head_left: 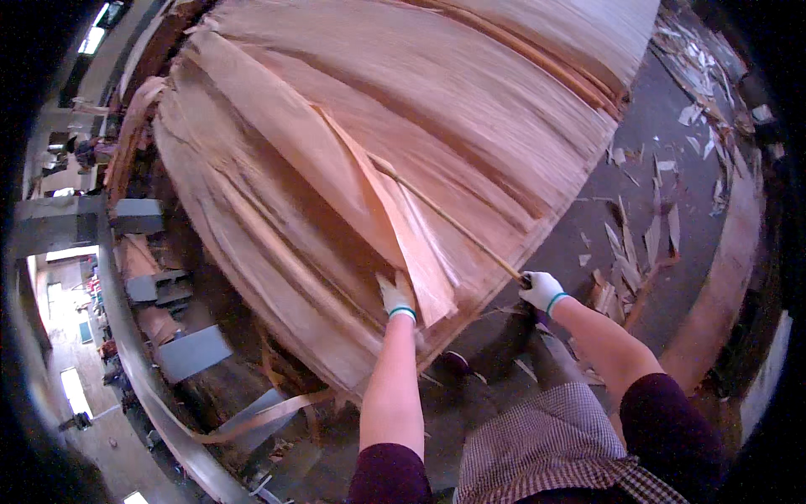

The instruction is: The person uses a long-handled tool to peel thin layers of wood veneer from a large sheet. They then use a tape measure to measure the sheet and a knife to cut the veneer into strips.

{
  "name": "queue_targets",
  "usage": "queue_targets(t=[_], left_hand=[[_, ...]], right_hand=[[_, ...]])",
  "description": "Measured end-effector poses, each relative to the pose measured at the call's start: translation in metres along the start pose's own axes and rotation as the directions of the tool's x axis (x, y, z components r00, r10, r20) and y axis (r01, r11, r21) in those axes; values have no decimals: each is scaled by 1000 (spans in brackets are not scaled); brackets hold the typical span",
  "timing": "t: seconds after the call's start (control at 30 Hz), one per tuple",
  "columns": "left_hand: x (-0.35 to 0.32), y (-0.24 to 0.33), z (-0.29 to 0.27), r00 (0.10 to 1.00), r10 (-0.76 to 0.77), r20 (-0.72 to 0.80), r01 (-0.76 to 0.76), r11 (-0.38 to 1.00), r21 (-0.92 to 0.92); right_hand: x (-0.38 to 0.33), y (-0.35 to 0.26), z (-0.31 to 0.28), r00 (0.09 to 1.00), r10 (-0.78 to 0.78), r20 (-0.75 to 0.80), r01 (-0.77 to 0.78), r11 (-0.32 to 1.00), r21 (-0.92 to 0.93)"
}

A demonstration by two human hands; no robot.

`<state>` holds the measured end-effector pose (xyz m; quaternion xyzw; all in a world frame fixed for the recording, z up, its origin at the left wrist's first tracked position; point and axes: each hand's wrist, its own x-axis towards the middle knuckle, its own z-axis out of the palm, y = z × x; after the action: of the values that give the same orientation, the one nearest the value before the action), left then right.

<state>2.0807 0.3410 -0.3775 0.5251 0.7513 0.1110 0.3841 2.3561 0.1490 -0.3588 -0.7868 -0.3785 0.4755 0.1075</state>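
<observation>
A broad stack of thin, tan wood veneer sheets lies in front of me, wavy and creased along its length. On top, one veneer sheet has a raised, folded strip that runs toward my near side. My left hand, in a white glove with a green cuff, rests against the left side of that fold, its fingers stretched and apart. At the stack's near right edge my right hand, gloved alike, is closed round the dark end of a long thin stick. The stick's far end meets the fold.
Broken veneer scraps litter the dark floor on the right. A long curved band runs along the far right. Grey block-like pieces stand left of the stack, beside a long curved metal rail. At the far left is a person.
</observation>
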Motion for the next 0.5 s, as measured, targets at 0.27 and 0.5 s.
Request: queue_targets(t=[0.27,0.5], left_hand=[[-35,92,45,995,68,69,3,693,-721],[-24,149,12,682,729,-56,-718,682,141]], right_hand=[[13,7,31,996,-24,82,22,1000,21],[-26,-24,-11,943,-48,328,-97,907,411]])
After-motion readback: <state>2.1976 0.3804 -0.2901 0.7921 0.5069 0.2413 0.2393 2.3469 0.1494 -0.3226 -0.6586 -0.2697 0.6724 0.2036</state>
